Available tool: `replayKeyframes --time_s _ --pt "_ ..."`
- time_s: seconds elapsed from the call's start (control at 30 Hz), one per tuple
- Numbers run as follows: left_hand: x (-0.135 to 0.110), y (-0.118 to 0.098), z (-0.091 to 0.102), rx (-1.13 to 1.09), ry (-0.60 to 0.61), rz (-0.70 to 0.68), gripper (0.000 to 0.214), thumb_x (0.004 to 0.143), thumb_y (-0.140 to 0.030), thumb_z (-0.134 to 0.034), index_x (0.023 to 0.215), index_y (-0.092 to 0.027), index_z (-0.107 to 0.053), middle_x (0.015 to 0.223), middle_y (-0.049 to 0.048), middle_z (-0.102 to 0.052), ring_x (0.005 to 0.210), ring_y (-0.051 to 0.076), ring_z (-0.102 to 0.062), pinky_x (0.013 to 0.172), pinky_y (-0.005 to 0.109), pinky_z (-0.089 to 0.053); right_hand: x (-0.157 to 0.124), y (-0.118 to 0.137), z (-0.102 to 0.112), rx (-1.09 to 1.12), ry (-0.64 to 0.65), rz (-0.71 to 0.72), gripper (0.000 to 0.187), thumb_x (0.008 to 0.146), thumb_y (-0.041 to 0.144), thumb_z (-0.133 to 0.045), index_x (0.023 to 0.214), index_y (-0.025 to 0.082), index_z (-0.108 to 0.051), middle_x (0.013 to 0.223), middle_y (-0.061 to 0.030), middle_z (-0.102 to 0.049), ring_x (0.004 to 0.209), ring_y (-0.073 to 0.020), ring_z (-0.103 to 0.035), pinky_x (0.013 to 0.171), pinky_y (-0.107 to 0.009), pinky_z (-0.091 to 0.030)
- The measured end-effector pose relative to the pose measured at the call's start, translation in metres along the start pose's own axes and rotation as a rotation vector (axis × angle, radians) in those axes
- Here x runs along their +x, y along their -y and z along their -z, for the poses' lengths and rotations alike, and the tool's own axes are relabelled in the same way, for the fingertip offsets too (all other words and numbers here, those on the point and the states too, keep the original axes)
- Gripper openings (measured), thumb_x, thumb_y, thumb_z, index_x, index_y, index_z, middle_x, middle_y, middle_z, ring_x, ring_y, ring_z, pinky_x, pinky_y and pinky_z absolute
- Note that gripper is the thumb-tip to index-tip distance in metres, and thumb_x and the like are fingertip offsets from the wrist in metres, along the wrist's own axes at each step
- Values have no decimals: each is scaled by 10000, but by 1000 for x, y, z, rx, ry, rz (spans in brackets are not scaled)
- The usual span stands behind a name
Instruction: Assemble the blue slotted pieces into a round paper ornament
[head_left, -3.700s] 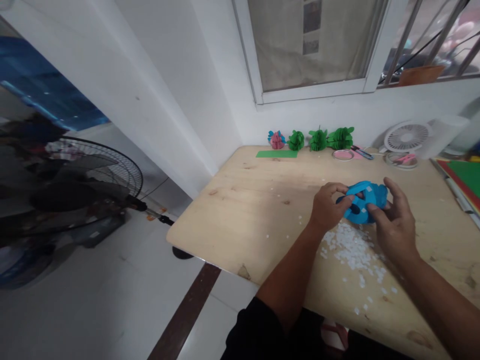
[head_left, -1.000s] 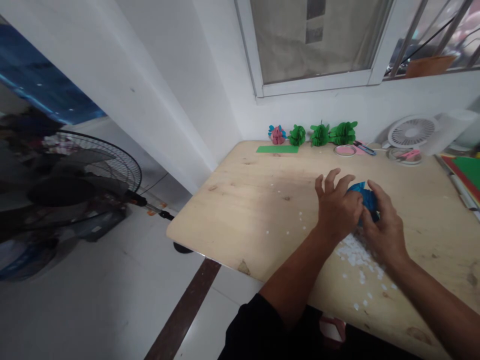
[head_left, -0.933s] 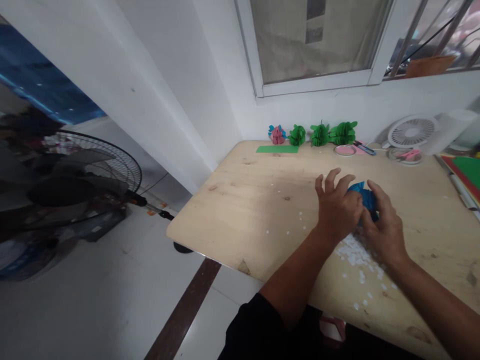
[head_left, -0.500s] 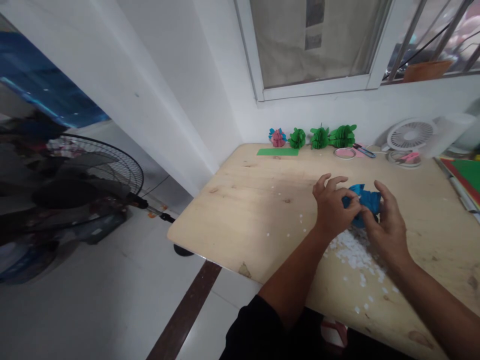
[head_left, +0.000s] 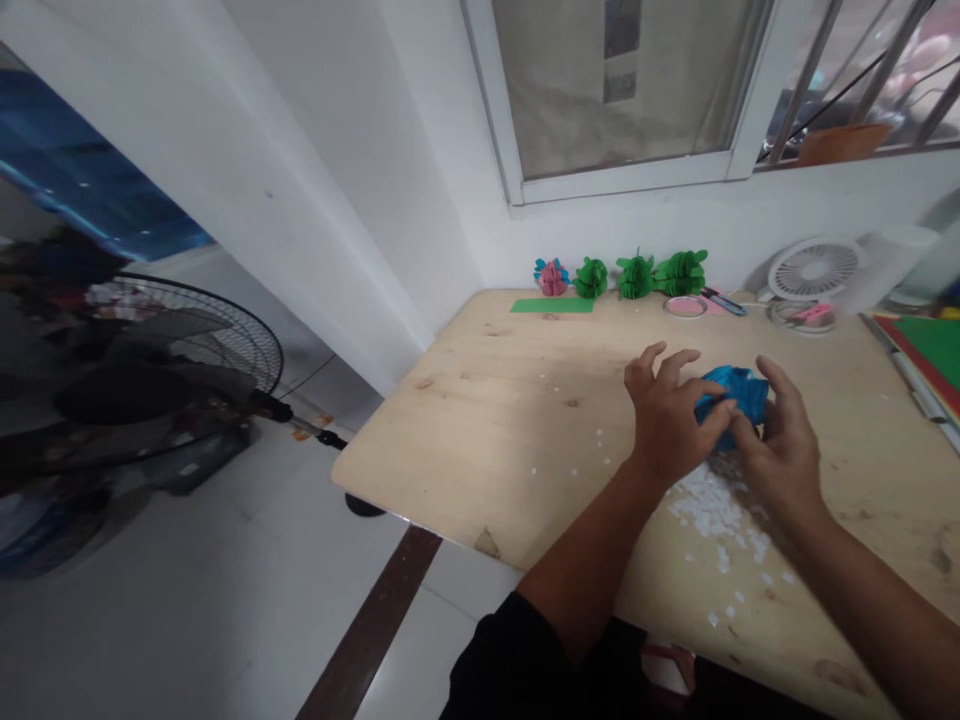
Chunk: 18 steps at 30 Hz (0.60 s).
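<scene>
Between both hands is a blue folded paper craft (head_left: 739,388), held just above the wooden table (head_left: 480,410). My left hand (head_left: 667,410) pinches its left side with thumb and forefinger, the other fingers raised. From the right, my right hand (head_left: 784,445) grips the craft, its thumb at the near side and a finger curved behind. The fingers hide part of the blue paper. Below them, many small white paper bits (head_left: 712,510) lie scattered on the tabletop.
Along the wall stand a pink-and-blue paper craft (head_left: 553,277) and several green ones (head_left: 636,277). A green strip (head_left: 552,305), tape ring (head_left: 685,307), cutter (head_left: 724,301) and small white fan (head_left: 815,268) lie nearby. Coloured sheets (head_left: 926,350) sit right; a floor fan (head_left: 225,330) stands left.
The blue paper craft has turned slightly in my hands. My left thumb and forefinger have shifted their pinch on its near side. The camera view has moved a little.
</scene>
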<state>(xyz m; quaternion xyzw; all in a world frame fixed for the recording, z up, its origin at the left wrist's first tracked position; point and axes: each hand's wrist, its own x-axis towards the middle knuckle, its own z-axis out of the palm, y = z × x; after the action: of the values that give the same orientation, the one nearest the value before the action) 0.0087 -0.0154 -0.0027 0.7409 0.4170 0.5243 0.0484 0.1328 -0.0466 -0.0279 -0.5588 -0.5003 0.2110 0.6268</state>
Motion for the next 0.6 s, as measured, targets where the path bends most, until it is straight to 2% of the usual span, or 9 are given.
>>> replayKeyframes --time_s 0.13,0.23,0.43,0.6 --pt "0 -1 1 112 31 -31 60 812 -296 -697 814 -260 -744 1239 30 -670 1345 286 -413 1147 507 -271 -2 0 0 -135 24 58 664 804 415 -663 1426 268 -483 1306 -97 -598 1073 -239 -609 912 -446 -504" --pt "0 -1 1 151 27 -50 81 824 -285 -674 786 -256 -739 1234 25 -676 1337 288 -422 1147 517 -245 -3 4 0 -231 33 103 649 828 376 -624 1448 277 -460 1415 -94 -542 1116 -246 -600 958 -453 -477" --pt "0 -1 2 139 19 -43 94 826 -264 -658 776 -257 -738 1222 20 -681 1334 270 -422 1152 503 -239 -5 12 1 -335 22 147 629 833 351 -598 1446 293 -467 1410 -76 -557 1150 -261 -608 931 -426 -505" --pt "0 0 2 94 -15 -39 86 818 -266 -664 775 -261 -738 1205 9 -688 1320 252 -430 1154 474 -262 -5 13 1 -361 29 164 628 838 359 -585 1449 274 -468 1398 -98 -568 1153 -275 -615 937 -447 -513"
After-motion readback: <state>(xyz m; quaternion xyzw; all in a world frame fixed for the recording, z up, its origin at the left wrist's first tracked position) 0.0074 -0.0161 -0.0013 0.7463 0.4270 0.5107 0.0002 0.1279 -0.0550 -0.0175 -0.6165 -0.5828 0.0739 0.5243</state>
